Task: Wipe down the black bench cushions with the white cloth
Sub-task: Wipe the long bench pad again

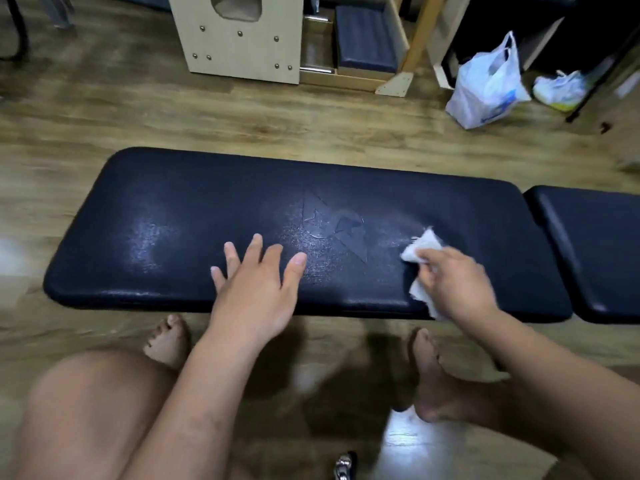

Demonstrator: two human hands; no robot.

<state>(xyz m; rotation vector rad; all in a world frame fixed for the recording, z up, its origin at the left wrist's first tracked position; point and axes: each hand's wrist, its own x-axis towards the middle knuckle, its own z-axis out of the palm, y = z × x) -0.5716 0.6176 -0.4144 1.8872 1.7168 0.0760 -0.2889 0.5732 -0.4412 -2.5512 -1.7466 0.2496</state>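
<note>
Wipe in progress on the long bench cushion (277, 202). The right hand (457, 282) grips the bunched white cloth (420, 245), fingers curled round it, and presses it on the cushion top just to the right of the embossed logo (336, 226). The left hand (256, 282) lies flat on the near edge of the same cushion with fingers straight and spread, holding nothing; probably bracing. A streaky sheen shows on the cushion's left part and around the logo. This may be damp from wiping or only reflected light; cannot tell which. Judgement: the long cushion is partly covered at best, and the stretch from the cloth to its right end looks not yet reached. The second cushion (595, 251), just beside it at the right and cut off by the frame edge, shows no streaks, so it likely remains to be done, as do the cushion sides. Surroundings: wood-pattern floor (242, 112); a pale wooden box (242, 36) and a white plastic bag (485, 88) beyond the bench, well apart from it; the person's bare feet (169, 337) on the floor near the bench. Nothing lies on either cushion except the left hand, which sits on a patch that will need wiping.
</note>
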